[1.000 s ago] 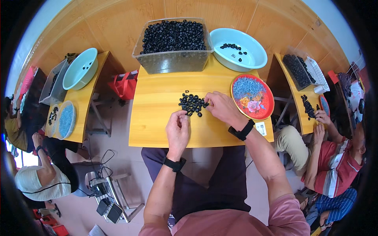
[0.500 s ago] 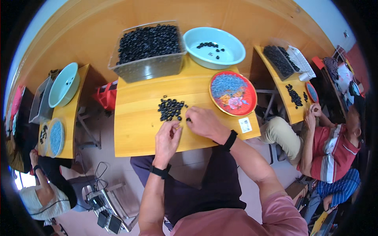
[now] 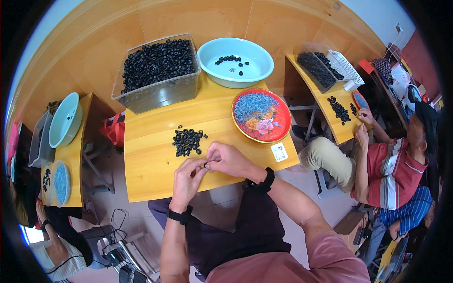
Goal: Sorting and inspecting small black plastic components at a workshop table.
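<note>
Close to the front edge of the yellow table, my left hand [image 3: 187, 178] and my right hand [image 3: 228, 159] meet fingertip to fingertip. Between them they pinch a small black ring-shaped part [image 3: 206, 165], mostly covered by the fingers. Just beyond the hands lies a loose pile of black ring-shaped parts [image 3: 187, 141]. To the right of the pile rests a round red tray [image 3: 277, 129] with a flower pattern, holding many small bluish translucent pieces [image 3: 252, 106]. Both wrists wear black bands.
A clear bin [image 3: 160, 89] full of black parts stands at the table's back left, beside a light blue basin [image 3: 264, 70] with several black parts. A white label [image 3: 279, 152] lies near the right edge. People sit at side tables [image 3: 342, 134] left and right.
My right hand has brought a black part from the pile's near edge toward me to my left fingertips. The hands now touch. The whole view has shifted slightly.
</note>
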Demonstrator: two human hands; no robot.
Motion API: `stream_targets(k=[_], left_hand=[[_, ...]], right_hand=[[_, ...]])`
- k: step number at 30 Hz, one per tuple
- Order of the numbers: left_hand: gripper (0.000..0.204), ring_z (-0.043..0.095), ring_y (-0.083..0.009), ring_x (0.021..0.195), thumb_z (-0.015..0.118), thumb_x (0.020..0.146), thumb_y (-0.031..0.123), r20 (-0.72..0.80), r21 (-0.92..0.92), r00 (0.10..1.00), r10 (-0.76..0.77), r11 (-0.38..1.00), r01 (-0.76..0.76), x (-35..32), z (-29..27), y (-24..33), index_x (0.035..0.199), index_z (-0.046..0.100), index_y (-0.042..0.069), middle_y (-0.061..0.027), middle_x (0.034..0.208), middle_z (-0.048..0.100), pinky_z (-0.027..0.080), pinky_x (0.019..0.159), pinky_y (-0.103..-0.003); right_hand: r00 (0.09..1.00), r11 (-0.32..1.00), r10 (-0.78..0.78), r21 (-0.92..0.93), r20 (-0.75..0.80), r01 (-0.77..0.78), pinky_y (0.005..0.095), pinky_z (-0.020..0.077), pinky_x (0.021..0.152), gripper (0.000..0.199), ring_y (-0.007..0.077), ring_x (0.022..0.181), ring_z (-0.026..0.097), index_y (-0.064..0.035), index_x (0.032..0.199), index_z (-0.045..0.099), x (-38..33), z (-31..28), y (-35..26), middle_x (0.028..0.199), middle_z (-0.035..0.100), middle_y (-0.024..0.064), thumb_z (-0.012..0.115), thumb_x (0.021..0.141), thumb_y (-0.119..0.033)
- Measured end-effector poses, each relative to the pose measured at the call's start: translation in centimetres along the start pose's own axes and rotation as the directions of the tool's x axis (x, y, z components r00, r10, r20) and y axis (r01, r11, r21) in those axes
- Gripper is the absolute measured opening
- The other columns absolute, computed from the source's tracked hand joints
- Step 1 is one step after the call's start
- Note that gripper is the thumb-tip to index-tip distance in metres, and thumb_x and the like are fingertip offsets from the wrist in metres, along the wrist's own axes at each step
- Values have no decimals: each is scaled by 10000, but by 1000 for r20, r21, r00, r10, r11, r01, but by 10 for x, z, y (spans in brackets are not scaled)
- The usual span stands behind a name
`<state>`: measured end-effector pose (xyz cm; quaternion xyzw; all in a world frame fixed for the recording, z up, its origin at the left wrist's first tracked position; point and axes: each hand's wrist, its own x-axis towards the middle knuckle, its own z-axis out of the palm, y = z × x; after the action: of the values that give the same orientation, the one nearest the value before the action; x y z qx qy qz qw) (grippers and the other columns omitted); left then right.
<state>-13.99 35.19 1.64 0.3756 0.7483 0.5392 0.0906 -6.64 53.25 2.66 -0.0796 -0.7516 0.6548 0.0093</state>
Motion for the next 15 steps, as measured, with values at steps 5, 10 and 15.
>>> stream_targets(k=[5,10,15], left_hand=[[170,614,-148,692,779,836,18,-48,-4,999,8,1000,-8,-5,1,-10,998,730,17,-72,834,675,490,623,-278],[137,604,-74,663,765,854,37,-117,-78,986,-115,991,106,-6,4,-13,973,702,13,-39,786,701,478,596,-234],[132,614,-75,669,762,859,44,-117,-71,986,-115,992,107,-5,3,-9,968,695,13,-40,783,702,486,605,-233]], right_hand=[[999,971,-47,-237,-28,39,338,561,675,181,219,721,732,20,962,642,-8,-5,-18,816,738,146,694,876,-130],[927,784,-241,-620,-289,11,414,556,716,135,329,806,721,-37,923,727,-13,-72,-31,846,728,178,667,872,-146],[870,569,-195,-775,-452,-275,485,548,775,114,392,869,698,-63,910,741,-11,-146,-27,876,717,214,655,842,-93]])
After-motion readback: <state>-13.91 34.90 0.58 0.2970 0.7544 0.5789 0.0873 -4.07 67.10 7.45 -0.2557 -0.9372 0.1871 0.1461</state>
